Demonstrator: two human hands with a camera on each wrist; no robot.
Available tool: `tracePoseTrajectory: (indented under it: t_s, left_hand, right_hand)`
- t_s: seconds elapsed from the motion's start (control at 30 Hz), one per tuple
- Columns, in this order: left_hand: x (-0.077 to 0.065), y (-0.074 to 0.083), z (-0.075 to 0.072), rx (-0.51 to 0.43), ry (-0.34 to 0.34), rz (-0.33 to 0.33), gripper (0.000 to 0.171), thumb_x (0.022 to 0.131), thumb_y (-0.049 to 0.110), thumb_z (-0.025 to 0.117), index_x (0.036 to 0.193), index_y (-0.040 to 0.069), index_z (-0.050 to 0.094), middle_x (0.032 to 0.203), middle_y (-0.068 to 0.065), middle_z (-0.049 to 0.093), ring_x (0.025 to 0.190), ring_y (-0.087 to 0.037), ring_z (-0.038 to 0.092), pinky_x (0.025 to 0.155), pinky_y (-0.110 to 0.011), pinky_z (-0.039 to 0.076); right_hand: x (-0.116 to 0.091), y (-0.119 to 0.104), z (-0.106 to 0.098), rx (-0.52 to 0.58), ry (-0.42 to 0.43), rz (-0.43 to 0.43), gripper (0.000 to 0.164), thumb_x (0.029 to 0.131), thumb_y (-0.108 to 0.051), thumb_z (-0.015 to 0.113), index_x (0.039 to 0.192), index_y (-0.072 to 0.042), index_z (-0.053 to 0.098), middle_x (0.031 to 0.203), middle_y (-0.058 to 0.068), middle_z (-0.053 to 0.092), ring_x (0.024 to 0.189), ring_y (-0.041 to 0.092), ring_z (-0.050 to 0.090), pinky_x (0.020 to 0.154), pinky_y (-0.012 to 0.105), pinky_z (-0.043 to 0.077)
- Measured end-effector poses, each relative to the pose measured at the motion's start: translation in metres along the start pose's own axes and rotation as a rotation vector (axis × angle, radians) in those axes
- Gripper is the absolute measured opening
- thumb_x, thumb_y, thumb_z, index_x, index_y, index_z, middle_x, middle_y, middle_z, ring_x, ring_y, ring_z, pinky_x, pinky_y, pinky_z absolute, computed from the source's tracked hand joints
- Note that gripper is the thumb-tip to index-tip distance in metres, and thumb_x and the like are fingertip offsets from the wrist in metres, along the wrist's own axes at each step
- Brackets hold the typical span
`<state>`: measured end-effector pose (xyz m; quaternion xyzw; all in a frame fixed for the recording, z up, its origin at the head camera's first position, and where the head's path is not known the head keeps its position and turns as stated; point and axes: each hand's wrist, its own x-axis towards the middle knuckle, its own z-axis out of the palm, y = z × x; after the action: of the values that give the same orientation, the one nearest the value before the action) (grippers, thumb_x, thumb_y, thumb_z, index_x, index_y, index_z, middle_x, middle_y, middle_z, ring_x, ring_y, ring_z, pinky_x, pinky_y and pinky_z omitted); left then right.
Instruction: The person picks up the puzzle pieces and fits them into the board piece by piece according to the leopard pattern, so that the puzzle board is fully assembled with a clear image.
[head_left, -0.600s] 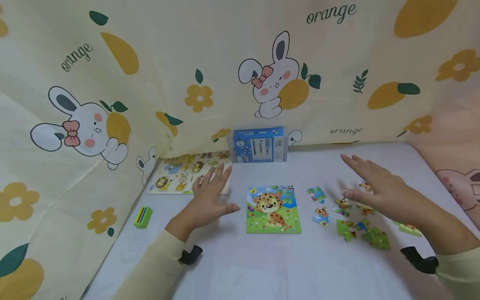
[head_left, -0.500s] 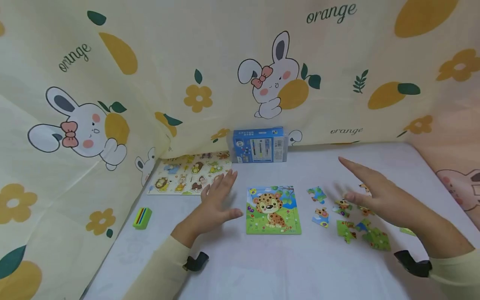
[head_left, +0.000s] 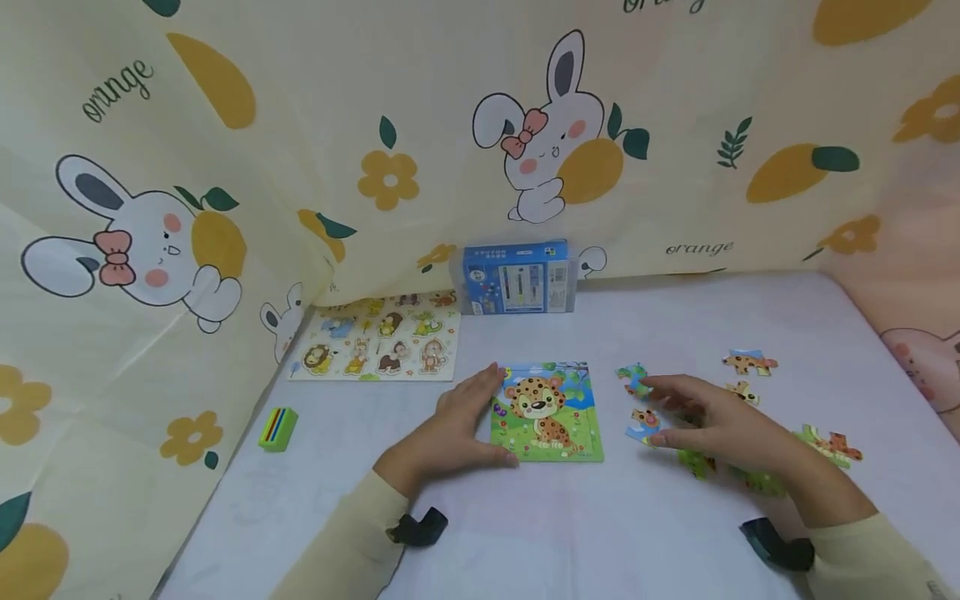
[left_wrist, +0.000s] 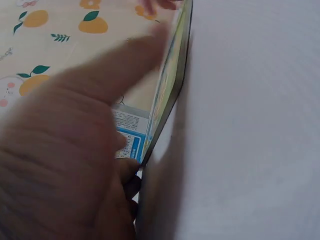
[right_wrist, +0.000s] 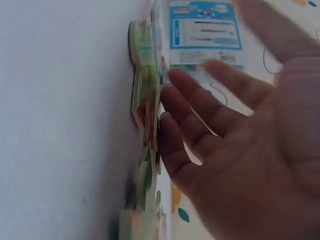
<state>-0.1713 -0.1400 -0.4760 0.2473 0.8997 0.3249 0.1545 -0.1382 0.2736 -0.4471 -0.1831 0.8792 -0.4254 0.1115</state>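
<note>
A square leopard puzzle (head_left: 547,412) lies at the middle of the white table. My left hand (head_left: 450,437) is at its left side, fingers extended along that edge and thumb stretched toward the near corner. The board's edge (left_wrist: 172,85) runs close past these fingers in the left wrist view. My right hand (head_left: 716,421) is low over the loose jigsaw pieces, its fingers spread and slightly bent. Its fingertips are by a blue-green piece (head_left: 628,375), and the thumb is beside a piece with an animal's face (head_left: 642,421). Several green pieces (head_left: 693,462) are partly hidden beneath it.
More jigsaw pieces (head_left: 750,362) lie to the right, one green and spotted piece (head_left: 832,446) beyond the right wrist. At the back stand a blue box (head_left: 517,279) and, left of it, a flat animal picture board (head_left: 375,342). A small green striped block (head_left: 278,429) sits far left.
My left hand has moved right and down to the leopard puzzle's left edge. My right hand has lowered leftward to the loose pieces. The head view has tilted down slightly.
</note>
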Motion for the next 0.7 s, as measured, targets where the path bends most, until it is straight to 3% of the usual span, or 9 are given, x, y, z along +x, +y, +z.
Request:
tracePoseTrajectory:
  t_s: [0.07, 0.13, 0.33, 0.43, 0.53, 0.7]
  left_hand:
    - [-0.001, -0.003, 0.000, 0.048, 0.003, 0.015, 0.134, 0.077, 0.068, 0.091, 0.177, 0.020, 0.015, 0.182, 0.008, 0.004, 0.165, -0.021, 0.006, 0.129, -0.056, 0.009]
    - [-0.002, -0.005, -0.001, 0.087, 0.005, 0.022, 0.134, 0.077, 0.071, 0.089, 0.177, 0.017, 0.017, 0.182, 0.007, 0.003, 0.165, -0.021, 0.005, 0.129, -0.056, 0.009]
    - [-0.002, -0.006, -0.003, 0.155, 0.003, 0.032, 0.132, 0.080, 0.077, 0.083, 0.176, 0.014, 0.018, 0.182, 0.004, 0.000, 0.166, -0.021, 0.002, 0.128, -0.054, 0.011]
    - [0.000, -0.005, -0.003, 0.178, -0.003, 0.034, 0.130, 0.082, 0.078, 0.080, 0.176, 0.013, 0.017, 0.183, 0.002, 0.000, 0.166, -0.021, 0.002, 0.129, -0.053, 0.011]
    - [0.001, -0.005, -0.001, 0.196, -0.016, 0.033, 0.129, 0.083, 0.079, 0.078, 0.176, 0.014, 0.016, 0.182, 0.003, -0.002, 0.165, -0.018, 0.000, 0.129, -0.050, 0.009]
    - [0.000, -0.005, 0.001, 0.231, -0.041, 0.038, 0.127, 0.087, 0.080, 0.072, 0.176, 0.013, 0.012, 0.182, 0.002, -0.004, 0.165, -0.016, -0.003, 0.130, -0.048, 0.003]
  right_hand:
    - [0.001, 0.003, 0.002, -0.024, -0.016, 0.011, 0.066, 0.093, -0.036, 0.090, 0.150, -0.015, 0.064, 0.142, 0.001, 0.064, 0.131, 0.029, 0.057, 0.104, 0.023, 0.046]
    - [0.002, 0.006, 0.003, -0.061, -0.037, 0.003, 0.060, 0.093, -0.036, 0.090, 0.145, -0.016, 0.069, 0.140, -0.001, 0.061, 0.133, 0.028, 0.053, 0.105, 0.022, 0.042]
    - [0.004, 0.003, 0.008, -0.158, -0.026, 0.018, 0.043, 0.095, -0.032, 0.088, 0.132, -0.015, 0.075, 0.133, 0.000, 0.055, 0.131, 0.030, 0.051, 0.108, 0.051, 0.045]
    - [0.006, 0.000, 0.010, -0.176, -0.004, 0.022, 0.027, 0.094, -0.028, 0.089, 0.116, -0.021, 0.075, 0.129, 0.000, 0.056, 0.127, 0.030, 0.052, 0.106, 0.056, 0.045]
    - [0.006, -0.001, 0.013, -0.187, 0.006, 0.022, 0.029, 0.093, -0.025, 0.091, 0.116, -0.020, 0.075, 0.130, 0.002, 0.057, 0.127, 0.032, 0.053, 0.106, 0.059, 0.046]
    - [0.003, -0.002, 0.015, -0.186, 0.005, 0.048, 0.048, 0.092, -0.027, 0.091, 0.135, -0.012, 0.075, 0.134, 0.007, 0.056, 0.132, 0.037, 0.049, 0.106, 0.065, 0.044]
